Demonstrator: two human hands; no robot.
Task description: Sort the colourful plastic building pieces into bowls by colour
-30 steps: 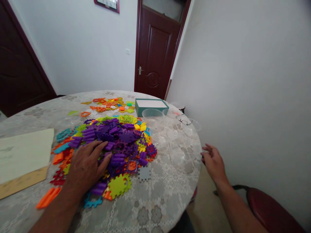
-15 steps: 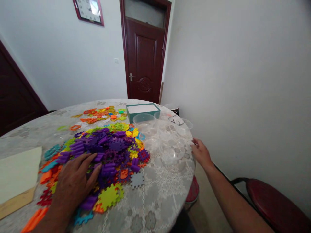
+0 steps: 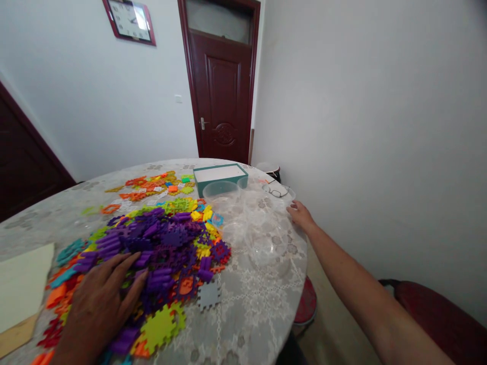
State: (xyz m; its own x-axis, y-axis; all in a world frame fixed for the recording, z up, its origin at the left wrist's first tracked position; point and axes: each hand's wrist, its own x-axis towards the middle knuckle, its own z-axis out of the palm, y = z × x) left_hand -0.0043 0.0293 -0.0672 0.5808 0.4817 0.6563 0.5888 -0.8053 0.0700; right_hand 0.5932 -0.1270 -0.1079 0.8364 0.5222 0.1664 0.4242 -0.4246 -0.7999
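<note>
My left hand (image 3: 104,296) lies on a heap of plastic building pieces, its fingers spread and resting against the purple pieces (image 3: 167,243). Nothing is gripped in it. At the table's right edge, my right hand (image 3: 300,215) has its fingertips drawn together at the rim of a clear plastic bowl (image 3: 289,194). The far fingers are partly hidden. A pair of eyeglasses (image 3: 277,192) shows at that bowl. Several more see-through containers (image 3: 266,246) stand between the heap and my right hand. Close to my left hand are a lime-green toothed piece (image 3: 160,327) and a grey one (image 3: 209,295).
A green box (image 3: 201,189) with a white inside stands at the back. Left of it lie orange and yellow pieces (image 3: 137,195) with small paper slips. A pale sheet (image 3: 23,284) lies at the left. Red chairs (image 3: 429,314) stand beyond the table's right edge.
My right hand has moved forward and left, from beside the table edge to the clear bowl's rim. My left hand stays on the purple pieces. The view has shifted slightly.
</note>
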